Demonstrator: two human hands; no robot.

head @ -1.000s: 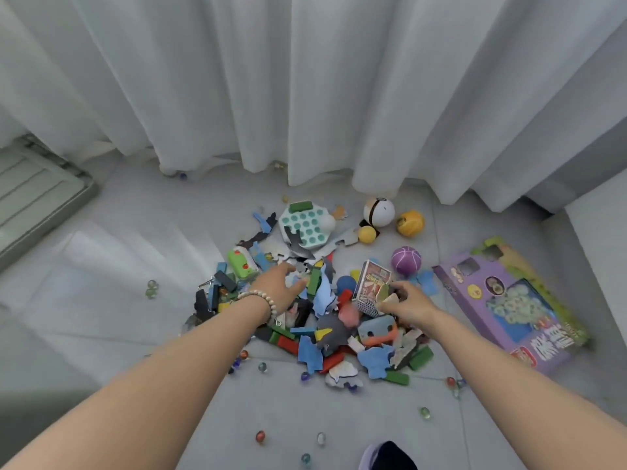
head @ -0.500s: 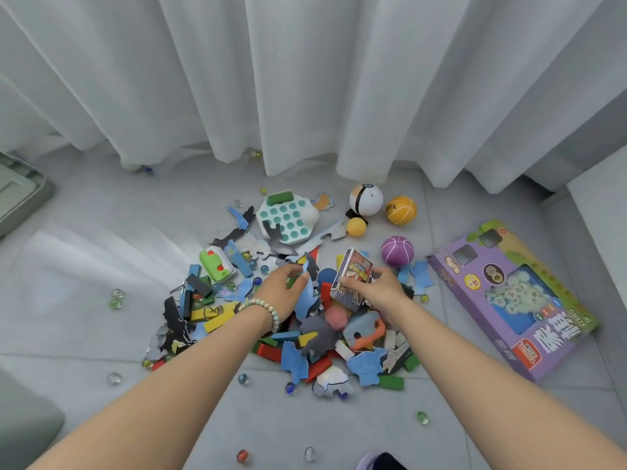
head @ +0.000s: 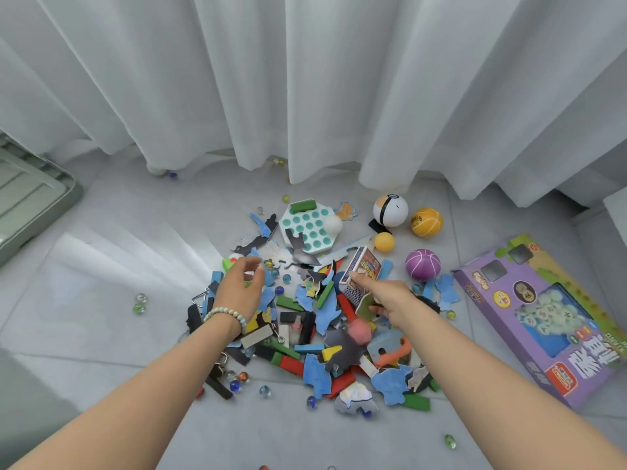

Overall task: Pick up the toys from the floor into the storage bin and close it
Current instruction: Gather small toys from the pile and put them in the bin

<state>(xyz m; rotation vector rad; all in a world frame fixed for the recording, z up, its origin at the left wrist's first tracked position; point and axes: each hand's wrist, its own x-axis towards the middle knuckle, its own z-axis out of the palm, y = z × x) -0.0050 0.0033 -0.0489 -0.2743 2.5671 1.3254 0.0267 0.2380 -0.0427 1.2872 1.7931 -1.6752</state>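
At the floor's (head: pixel 101 334) left edge lies the grey-green storage bin (head: pixel 37 198), only one ridged corner in view. Two glass marbles (head: pixel 139 302) sit apart from the heap. The left hand (head: pixel 242 286), with a bead bracelet (head: pixel 225 314) at the wrist, hovers over the left side of the toy pile (head: pixel 315 334), fingers curled. I cannot tell whether they pinch anything. The right hand (head: pixel 390 300) pinches what looks like a flat greenish piece (head: pixel 366 305), its index finger stretched onto the card box (head: pixel 361 271). Toward the floor's far edge, near the white curtain (head: pixel 305 79), sit a teal-dotted board (head: pixel 310 228), a black-banded white ball (head: pixel 390 210) and a yellow basketball (head: pixel 426 222). A purple ball (head: pixel 422 264) and a purple game box (head: pixel 543 334) lie right.
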